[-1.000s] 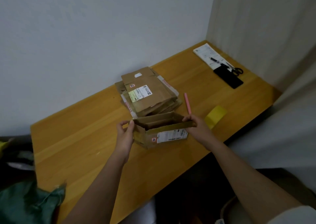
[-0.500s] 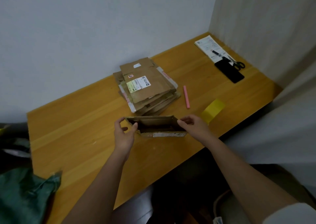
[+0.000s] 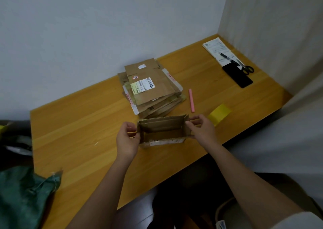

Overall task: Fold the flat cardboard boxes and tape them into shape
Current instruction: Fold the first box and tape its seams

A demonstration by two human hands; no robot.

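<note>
In the head view, both hands are holding a small opened cardboard box [image 3: 163, 130] over the near part of the wooden table [image 3: 78, 127], its open top facing up toward the camera. The left hand [image 3: 128, 138] is gripping the box's left end, with the fingers curled round a flap there and the thumb lying against the end wall. The right hand [image 3: 201, 129] is pinching the right end, thumb at the inner edge of the wall and fingers curling round the outside flap. Neither hand is spread wide; both are closing snugly on thin cardboard. A white label strip is showing along the box's near lower edge.

Just behind the box, a stack of flat cardboard boxes [image 3: 152, 89] is lying on the table, the top one bearing a shipping label. A pink pen [image 3: 191, 100] is lying just right of the stack, and a yellow tape roll [image 3: 219, 113] is sitting near the right hand. At the far right corner, papers [image 3: 215, 51], a black phone [image 3: 237, 75] and scissors [image 3: 246, 68] are resting together. A green bag [image 3: 22, 195] is sitting at the lower left.
</note>
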